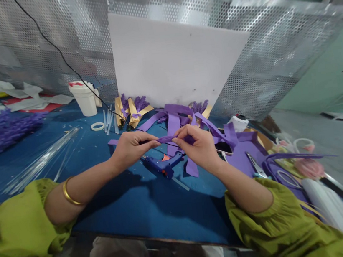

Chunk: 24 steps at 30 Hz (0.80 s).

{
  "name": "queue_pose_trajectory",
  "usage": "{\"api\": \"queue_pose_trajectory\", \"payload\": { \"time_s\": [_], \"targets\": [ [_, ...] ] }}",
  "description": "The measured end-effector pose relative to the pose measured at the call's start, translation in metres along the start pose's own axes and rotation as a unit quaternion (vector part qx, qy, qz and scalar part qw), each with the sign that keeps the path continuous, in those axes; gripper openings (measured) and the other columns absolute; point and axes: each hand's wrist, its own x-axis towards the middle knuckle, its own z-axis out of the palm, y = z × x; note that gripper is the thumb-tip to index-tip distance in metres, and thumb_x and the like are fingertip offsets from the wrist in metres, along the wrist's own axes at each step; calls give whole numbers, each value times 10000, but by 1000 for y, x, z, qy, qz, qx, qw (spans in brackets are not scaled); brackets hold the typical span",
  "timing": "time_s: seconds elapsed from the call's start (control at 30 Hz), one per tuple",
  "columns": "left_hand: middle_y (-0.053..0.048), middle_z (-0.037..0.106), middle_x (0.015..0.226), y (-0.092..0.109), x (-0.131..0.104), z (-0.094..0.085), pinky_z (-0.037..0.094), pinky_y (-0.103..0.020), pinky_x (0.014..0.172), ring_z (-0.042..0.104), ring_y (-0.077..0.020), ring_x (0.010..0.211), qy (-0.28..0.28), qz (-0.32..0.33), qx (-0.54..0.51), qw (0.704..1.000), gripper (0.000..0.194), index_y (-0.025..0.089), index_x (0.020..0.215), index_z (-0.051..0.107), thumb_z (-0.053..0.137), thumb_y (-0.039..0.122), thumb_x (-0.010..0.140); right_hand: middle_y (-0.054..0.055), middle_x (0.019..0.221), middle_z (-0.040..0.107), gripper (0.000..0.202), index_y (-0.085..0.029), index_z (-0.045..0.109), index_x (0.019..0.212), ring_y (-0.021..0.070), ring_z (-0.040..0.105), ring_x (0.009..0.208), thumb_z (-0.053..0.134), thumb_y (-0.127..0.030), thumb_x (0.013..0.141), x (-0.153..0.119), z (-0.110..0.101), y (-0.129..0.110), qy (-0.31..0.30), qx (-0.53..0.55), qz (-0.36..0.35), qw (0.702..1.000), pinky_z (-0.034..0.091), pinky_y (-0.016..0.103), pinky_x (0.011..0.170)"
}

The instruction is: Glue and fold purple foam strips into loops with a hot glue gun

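Note:
A narrow purple strip [166, 139] is stretched between my two hands above the blue table [182, 211]. My left hand [133, 147] pinches its left end between thumb and fingers. Its right end is pinched by my right hand [197, 144], close to the left one. Under the hands lies a blue glue gun [163, 165] with a clear glue stick at its rear. Long purple strips [175, 121] are heaped just behind the hands.
Purple flower sprigs [10, 126], clear wrap strips [43, 160] and a white cup [84, 98] are at left. A tape roll [97, 126] lies near glue sticks [109, 122]. Scissors [256, 165] rest on purple sheet [244, 152] at right. Behind stands a white board [171, 57].

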Motion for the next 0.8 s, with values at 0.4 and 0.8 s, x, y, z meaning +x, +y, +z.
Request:
{"api": "queue_pose_trajectory", "payload": {
  "time_s": [0.4, 0.8],
  "targets": [
    [-45, 769, 734, 8, -5, 2, 441, -212, 546, 649, -141, 625, -34, 17, 0, 999, 181, 171, 830, 818, 732, 330, 836, 6, 817, 729, 207, -238, 554, 701, 182, 657, 779, 699, -192, 841, -3, 4, -7, -9, 0, -18, 1000, 479, 343, 746],
    [-47, 764, 727, 5, -6, 4, 455, -217, 561, 649, -144, 613, -53, 38, 24, 998, 219, 183, 888, 824, 705, 365, 864, -2, 767, 717, 222, -241, 545, 702, 180, 673, 775, 690, -186, 860, -6, 10, -7, -18, -10, -73, 997, 479, 345, 750]
  ]
}}
